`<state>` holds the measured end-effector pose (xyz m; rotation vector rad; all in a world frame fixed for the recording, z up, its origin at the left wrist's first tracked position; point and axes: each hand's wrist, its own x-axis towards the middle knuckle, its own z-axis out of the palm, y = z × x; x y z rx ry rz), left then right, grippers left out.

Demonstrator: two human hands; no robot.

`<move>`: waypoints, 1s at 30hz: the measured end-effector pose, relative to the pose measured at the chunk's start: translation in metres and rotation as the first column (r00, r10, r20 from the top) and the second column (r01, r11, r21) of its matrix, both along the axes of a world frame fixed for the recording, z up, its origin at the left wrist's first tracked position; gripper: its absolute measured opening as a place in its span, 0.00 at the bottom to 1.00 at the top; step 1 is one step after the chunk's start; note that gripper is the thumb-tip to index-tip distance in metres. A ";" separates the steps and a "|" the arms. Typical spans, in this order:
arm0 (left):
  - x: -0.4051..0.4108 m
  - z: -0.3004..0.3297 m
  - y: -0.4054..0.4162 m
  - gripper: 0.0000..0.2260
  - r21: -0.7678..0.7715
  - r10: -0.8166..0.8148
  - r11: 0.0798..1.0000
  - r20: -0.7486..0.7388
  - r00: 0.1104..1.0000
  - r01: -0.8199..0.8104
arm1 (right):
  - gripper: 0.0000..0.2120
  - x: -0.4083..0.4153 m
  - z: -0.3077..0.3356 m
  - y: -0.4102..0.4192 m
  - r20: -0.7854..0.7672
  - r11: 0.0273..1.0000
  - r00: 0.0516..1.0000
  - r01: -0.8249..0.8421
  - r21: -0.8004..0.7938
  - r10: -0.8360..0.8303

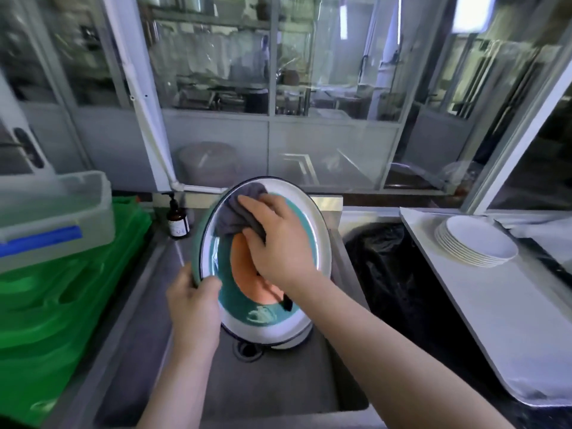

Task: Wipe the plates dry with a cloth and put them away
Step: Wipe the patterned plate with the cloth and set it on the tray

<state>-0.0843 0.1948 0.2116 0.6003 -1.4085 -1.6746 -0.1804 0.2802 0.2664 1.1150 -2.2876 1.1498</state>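
A: One in hand just now. Right grip (278, 239) curled onto the grey cloth (238, 209), pressing it against the upper face of the plate (266, 331). Left grip (193, 300) pinching the lower left rim, thumb on the face, fingers behind.

B: Held where?

A: Tilted up, nearly on edge, over the steel sink (278, 382), and clear of the basin floor as far as can be told. Possibly a second rim peeking out just under the lower edge; too unclear to call.

B: Wiped how far?

A: Hard to judge. Cloth up near the top rim. Teal band and orange centre glossy lower down, which could be glaze as easily as water. Would count the face as partly done, with the back out of view.

B: And put away?

A: Not yet, for this one. Off to the right, on the bench (510, 320), a stack of white plates (478, 243), well apart from the sink. Might be the dried pile, might be the waiting pile; cannot tell which.

B: Remaining, then?

A: Finishing the face, turning over for the back, then setting down. Probably on or near that stack, judging from the task alone.

B: Anything else about?

A: Brown pump bottle (178, 221) at the sink's back left corner. Green crates (62, 305) to the left, with a clear lidded box (55, 212) on top. Black bin bag (387, 274) between sink and bench.
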 end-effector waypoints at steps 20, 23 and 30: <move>0.030 -0.021 -0.002 0.05 0.080 0.053 0.995 0.018 0.998 -0.054 | 0.24 0.007 -0.035 -0.003 -0.029 0.971 1.000 0.015 0.237 -0.008; 0.028 -0.023 -0.007 0.06 0.151 0.096 0.984 0.017 0.995 -0.097 | 0.24 0.037 -0.043 -0.006 -0.103 0.941 0.978 -0.142 0.306 0.181; 0.035 -0.026 -0.027 0.08 0.297 0.148 0.947 -0.054 0.987 -0.126 | 0.24 0.064 -0.066 0.006 -0.100 0.839 0.923 -0.288 0.461 0.372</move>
